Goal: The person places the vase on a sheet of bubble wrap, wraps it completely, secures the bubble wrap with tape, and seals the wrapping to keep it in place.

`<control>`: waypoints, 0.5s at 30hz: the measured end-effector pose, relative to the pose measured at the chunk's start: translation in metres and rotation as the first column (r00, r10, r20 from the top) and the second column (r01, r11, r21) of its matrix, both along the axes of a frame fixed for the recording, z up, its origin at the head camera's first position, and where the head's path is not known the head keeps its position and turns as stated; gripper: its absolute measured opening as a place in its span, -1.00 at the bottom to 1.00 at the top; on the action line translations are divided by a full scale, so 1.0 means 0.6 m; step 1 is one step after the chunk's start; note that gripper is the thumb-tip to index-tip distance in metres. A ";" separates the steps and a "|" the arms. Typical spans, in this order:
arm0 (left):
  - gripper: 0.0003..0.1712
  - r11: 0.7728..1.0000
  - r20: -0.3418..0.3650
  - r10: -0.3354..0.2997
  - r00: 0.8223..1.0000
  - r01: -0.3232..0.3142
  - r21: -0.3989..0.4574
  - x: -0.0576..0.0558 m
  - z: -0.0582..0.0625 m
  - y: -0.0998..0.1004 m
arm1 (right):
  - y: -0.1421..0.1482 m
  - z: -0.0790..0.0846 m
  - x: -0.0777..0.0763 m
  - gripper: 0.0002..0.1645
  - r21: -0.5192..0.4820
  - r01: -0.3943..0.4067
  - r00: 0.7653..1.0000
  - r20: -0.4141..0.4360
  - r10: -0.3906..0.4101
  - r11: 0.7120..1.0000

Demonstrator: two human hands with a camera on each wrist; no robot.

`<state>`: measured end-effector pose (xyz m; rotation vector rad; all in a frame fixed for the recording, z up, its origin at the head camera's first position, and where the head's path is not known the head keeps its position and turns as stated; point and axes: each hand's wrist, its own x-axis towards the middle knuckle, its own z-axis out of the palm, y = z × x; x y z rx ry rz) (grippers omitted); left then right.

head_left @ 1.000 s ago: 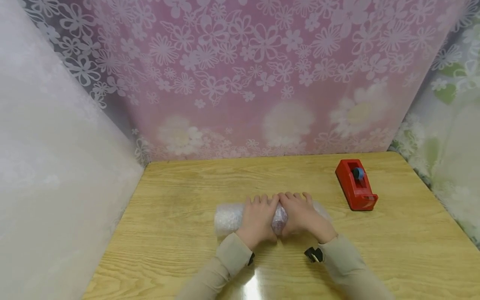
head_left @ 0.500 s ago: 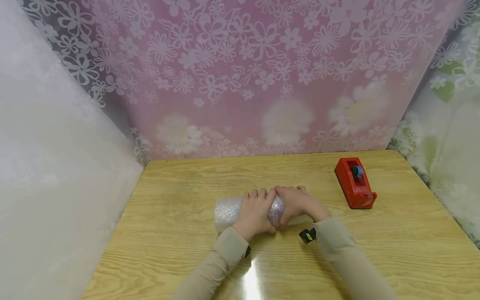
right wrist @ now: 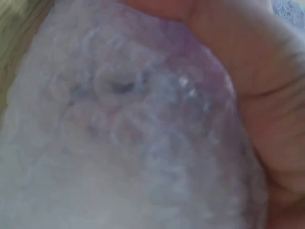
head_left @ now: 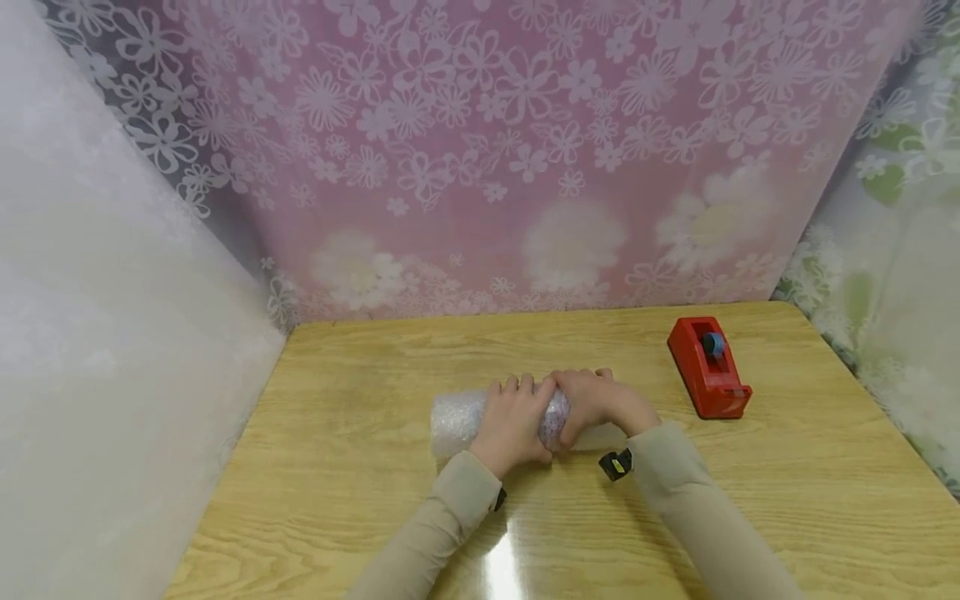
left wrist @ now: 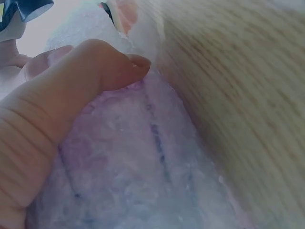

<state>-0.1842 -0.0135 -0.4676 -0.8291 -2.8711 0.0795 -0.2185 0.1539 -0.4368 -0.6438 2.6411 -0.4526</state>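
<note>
A roll of clear bubble wrap [head_left: 452,423] lies crosswise near the middle of the table, with a purplish patch [head_left: 553,419] between the two hands. My left hand [head_left: 513,423] grips its middle from above, fingers over the far side. In the left wrist view the thumb [left wrist: 95,69] lies along the wrap [left wrist: 119,157], through which purple and dark blue lines show. Just right of it, my right hand [head_left: 594,402] curls round the roll with the wrist bent. Its palm [right wrist: 267,86] sits against the blurred bubble wrap [right wrist: 109,148] in the right wrist view. The contents are mostly hidden.
A red tape dispenser [head_left: 708,368] with a blue-cored roll stands at the back right of the wooden table [head_left: 360,500]. A pink floral curtain [head_left: 480,208] hangs along the back edge, with pale cloth [head_left: 112,333] at the left.
Both hands and the roll have moved slightly away from me. My right hand has shifted a little left and bent at the wrist. Over the last half second little has moved.
</note>
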 end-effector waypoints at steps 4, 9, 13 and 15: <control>0.32 1.000 0.019 0.017 1.000 -0.017 -0.001 0.001 0.001 -0.001 | -0.006 0.013 0.022 0.13 0.069 0.031 0.995 -0.096 -0.024 0.997; 0.23 1.000 -0.009 0.008 1.000 -0.008 0.016 0.000 0.002 -0.001 | 0.001 0.037 0.053 0.14 0.055 0.073 0.971 -0.232 -0.059 0.996; 0.21 1.000 -0.016 -0.006 1.000 0.007 0.026 -0.001 0.000 -0.002 | 0.035 0.056 0.077 -0.03 -0.230 0.164 0.929 -0.292 -0.229 0.959; 0.22 0.999 -0.012 -0.008 1.000 0.008 0.037 -0.003 -0.001 -0.002 | 0.060 0.058 0.086 -0.22 -0.449 0.228 0.882 -0.282 -0.378 0.864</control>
